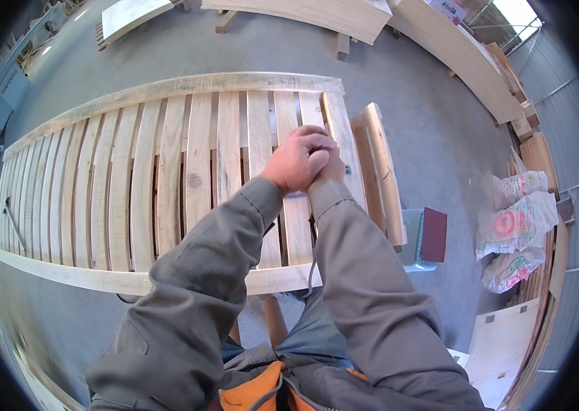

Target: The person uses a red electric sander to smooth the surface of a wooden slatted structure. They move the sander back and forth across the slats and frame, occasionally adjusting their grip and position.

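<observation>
1. Pale, raw wood makes up the slatted frame, which in the head view stretches out in front of the person, beneath both hands.
2. Its slats run crosswise, with narrow gaps between them, from a far rail to a near rail; the grain varies from creamy to yellowish, and one slat near the middle bears a dark knot.
3. Over the frame's right part, the left hand is clenched across the right hand. The right fingers are largely covered, so I cannot tell whether they are clenched or grasping something.
4. A dark cord crosses the frame's near rail beside the right sleeve.
5. On the frame's left end lies a thin tool with a dark head.
6. Just right of the frame is a wooden board; farther right of it lie white printed sacks.
</observation>
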`<state>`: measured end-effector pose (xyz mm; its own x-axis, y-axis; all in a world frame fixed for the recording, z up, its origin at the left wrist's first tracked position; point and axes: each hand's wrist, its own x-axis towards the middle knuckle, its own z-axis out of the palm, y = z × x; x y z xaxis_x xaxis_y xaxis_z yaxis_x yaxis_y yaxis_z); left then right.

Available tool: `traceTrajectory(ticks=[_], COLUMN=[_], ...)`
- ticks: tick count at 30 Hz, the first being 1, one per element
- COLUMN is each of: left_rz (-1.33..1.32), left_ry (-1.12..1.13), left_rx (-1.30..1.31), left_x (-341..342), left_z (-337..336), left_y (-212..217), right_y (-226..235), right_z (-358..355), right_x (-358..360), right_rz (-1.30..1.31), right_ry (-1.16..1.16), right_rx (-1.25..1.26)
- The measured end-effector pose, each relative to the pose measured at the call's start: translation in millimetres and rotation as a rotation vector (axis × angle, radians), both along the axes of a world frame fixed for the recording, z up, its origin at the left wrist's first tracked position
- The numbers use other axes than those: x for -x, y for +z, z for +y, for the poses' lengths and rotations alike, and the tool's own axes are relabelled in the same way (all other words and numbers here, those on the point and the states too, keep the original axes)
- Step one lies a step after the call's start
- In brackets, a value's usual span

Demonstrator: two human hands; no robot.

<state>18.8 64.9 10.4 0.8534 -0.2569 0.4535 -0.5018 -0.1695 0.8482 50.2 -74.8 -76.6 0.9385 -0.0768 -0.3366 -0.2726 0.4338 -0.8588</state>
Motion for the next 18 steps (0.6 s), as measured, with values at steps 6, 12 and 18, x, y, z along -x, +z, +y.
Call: traceTrajectory(ticks=[6, 12, 18], left_rz=[0.070, 0.121, 0.082], left_ry=[0.002, 0.001, -0.025], left_rx=[-0.048, -0.102, -0.070], left_x=[61.7, 112.4, 154.3], left_z=[-4.9, -3.7, -46.8], left_y=[8.5, 5.8, 10.7], right_y=[-12.3, 74.0, 36.7], right_z=[-9.7, 28.1, -31.3], right_x=[55.2, 140.5, 170.0], right_rz=[0.063, 0.056, -0.009], right_ry=[0.039, 0.017, 0.232], right_rx=[-0.111, 0.021, 0.721])
